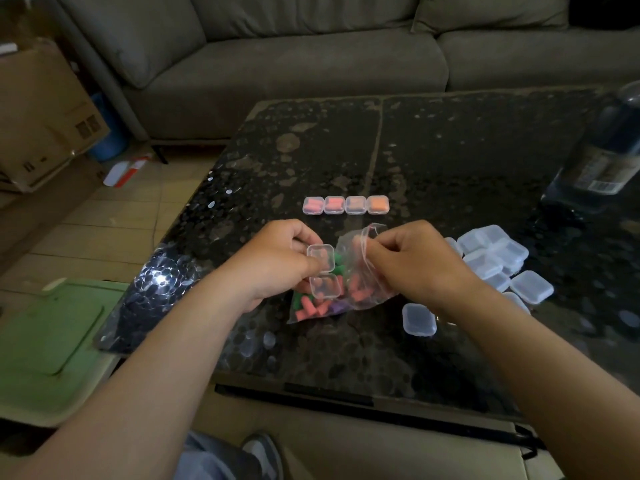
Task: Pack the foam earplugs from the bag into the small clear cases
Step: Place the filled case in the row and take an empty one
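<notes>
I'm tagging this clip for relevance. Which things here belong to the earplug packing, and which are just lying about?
Job: bag of earplugs, pinched by the right hand; open case in the left hand; four filled cases in a row; pile of empty cases.
Lying about: bottle, cardboard box, green lid, sofa.

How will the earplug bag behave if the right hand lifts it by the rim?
Probably floppy: the bag is thin film, crumpled where the right hand pinches its edge. Likely light, holding only foam earplugs. Loose plugs may slide or spill.
</notes>
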{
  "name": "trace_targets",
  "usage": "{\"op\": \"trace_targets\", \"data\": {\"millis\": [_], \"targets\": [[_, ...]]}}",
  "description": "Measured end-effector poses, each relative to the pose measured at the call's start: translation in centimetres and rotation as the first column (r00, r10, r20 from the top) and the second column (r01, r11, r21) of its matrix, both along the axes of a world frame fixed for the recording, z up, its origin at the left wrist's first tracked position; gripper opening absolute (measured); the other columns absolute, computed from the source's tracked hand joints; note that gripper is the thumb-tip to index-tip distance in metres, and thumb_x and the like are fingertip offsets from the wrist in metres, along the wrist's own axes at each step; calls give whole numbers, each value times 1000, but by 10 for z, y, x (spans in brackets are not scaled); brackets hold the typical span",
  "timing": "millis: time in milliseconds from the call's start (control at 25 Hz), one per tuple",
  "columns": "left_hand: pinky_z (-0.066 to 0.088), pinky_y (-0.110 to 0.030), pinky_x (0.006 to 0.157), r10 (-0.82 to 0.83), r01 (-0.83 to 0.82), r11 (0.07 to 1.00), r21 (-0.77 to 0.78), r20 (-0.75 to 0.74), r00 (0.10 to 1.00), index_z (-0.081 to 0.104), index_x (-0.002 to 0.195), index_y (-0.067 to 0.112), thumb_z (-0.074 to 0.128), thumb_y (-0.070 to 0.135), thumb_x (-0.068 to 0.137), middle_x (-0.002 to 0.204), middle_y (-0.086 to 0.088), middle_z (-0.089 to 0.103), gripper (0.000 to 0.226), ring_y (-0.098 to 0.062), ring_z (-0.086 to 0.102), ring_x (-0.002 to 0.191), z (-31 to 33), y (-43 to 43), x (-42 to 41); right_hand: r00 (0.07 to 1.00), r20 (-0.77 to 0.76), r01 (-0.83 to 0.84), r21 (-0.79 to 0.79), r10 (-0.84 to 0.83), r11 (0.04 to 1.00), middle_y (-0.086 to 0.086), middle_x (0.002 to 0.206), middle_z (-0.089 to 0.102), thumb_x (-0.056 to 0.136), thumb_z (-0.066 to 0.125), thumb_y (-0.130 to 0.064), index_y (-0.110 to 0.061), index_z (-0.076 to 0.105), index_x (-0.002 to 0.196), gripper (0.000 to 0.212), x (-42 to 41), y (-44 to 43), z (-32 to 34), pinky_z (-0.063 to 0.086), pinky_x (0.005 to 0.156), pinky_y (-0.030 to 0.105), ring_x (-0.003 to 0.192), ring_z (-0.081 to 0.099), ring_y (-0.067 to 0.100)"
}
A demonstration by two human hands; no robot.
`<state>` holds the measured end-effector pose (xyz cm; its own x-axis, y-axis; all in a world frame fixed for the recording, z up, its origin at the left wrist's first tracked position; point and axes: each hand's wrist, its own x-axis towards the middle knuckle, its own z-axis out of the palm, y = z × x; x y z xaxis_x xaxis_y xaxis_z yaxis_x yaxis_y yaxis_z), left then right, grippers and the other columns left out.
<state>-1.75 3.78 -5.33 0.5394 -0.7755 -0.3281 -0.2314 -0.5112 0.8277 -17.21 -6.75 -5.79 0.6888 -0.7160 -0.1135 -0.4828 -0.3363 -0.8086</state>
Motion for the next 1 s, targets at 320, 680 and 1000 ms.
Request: {"op": "trace_targets", "data": {"millis": [320,680,1000], "targets": [[60,-43,73,3,-3,1000,-14,-9,1000,64,97,13,75,0,86,83,-8,78,20,-25,74,78,-5,0,4,997,-39,-59,125,64,990,15,73,71,94,53,-17,2,67,70,34,1,-4,-3,58,68,46,71,66,36],[60,-44,77,-9,9,1000,3,-9,1000,64,98,13,74,-1,87,85,-8,78,21,-26,75,82,-2,1,3,981,-189,-79,-149,50,986,1,74,71,90,69,-14,-14,75,75,16,13,-1,-11,61,63,31,70,67,15],[60,-34,64,-15,15,1000,1,-29,999,63,101,10,73,-2,88,87,-12,78,20,-23,74,73,0,1,1,981,-160,-140,-165,113,976,1,72,71,88,73,-20,-15,77,76,13,15,-2,-13,58,63,30,70,67,15]]}}
